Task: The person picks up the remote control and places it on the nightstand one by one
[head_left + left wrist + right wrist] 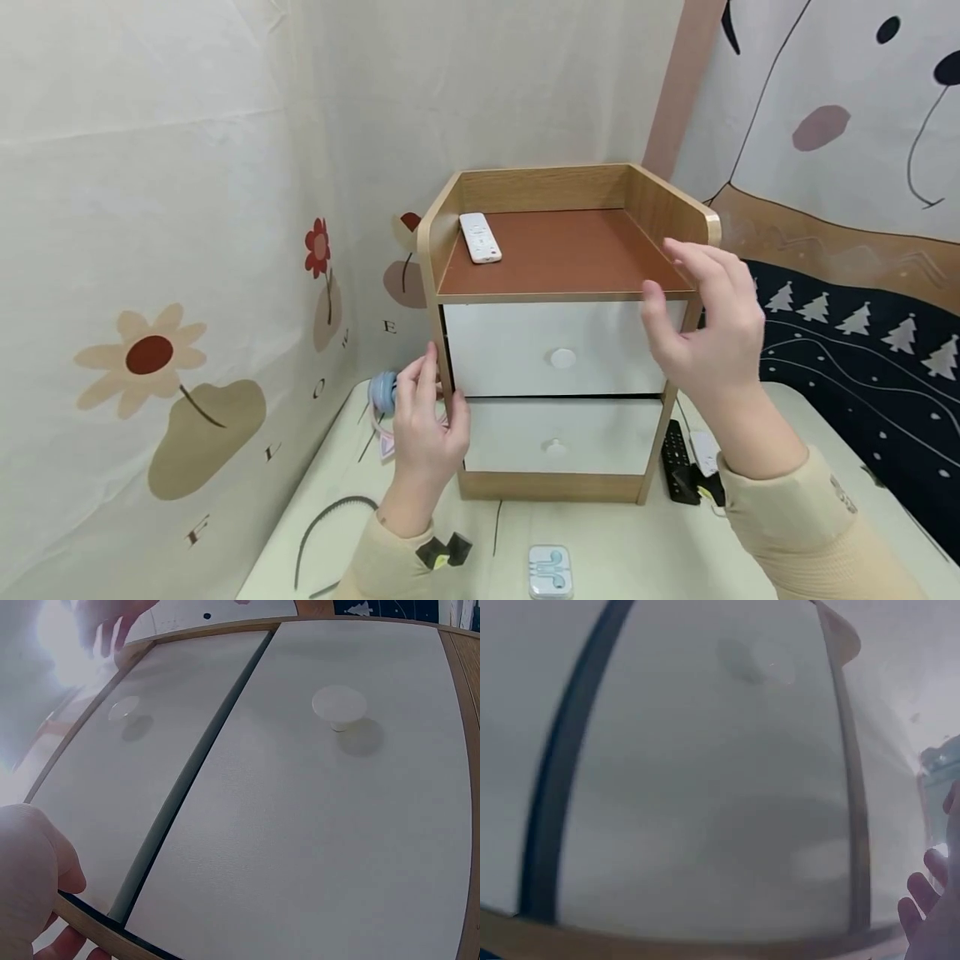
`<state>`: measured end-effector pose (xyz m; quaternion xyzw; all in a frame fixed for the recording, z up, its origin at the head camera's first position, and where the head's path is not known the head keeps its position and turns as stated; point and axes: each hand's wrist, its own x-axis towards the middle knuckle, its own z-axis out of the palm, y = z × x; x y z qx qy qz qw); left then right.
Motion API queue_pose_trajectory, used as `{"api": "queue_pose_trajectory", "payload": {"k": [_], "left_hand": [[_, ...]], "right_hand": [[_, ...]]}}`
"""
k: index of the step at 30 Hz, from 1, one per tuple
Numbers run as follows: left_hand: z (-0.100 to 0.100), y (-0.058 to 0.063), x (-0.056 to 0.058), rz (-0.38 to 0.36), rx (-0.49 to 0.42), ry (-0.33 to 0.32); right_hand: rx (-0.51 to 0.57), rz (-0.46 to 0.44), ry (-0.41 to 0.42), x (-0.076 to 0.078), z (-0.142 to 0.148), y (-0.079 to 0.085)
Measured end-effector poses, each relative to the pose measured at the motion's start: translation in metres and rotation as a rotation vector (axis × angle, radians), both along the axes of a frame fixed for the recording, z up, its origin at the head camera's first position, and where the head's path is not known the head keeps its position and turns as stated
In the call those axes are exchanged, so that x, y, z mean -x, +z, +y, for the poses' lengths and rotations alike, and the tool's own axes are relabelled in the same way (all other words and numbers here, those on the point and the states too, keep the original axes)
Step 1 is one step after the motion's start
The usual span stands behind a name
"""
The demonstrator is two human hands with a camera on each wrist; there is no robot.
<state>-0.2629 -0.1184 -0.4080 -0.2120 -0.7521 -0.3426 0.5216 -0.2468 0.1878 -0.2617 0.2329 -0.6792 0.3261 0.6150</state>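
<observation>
A small wooden cabinet (551,486) stands on the table, with a white upper drawer (502,350) and a white lower drawer (506,433), each with a round knob. My left hand (423,429) is at its left side edge. In the left wrist view, the thumb (69,870) lies on the front side and fingertips show beyond the wooden edge. My right hand (712,333) is raised near the cabinet's upper right corner, thumb and fingers spread apart with nothing between them. A white remote control (480,237) lies on the brown top.
Boxed earphones (550,572) lie on the table (615,550) before the cabinet. To the right are a black remote control (677,467) and a white object (703,452). Blue and pink headphones (382,392) and a grey cable (315,525) are left. Patterned curtains (225,208) hang behind.
</observation>
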Motion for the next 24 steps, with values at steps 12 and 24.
{"api": "queue_pose_trajectory", "payload": {"k": [12,24], "left_hand": [[-0.001,-0.003,0.002,-0.001,-0.003,0.005],[-0.001,-0.003,0.005,0.017,0.000,-0.004]], "right_hand": [[0.174,0.018,-0.102,-0.005,0.043,-0.054],[0.218,-0.262,-0.214,-0.010,0.098,-0.145]]}}
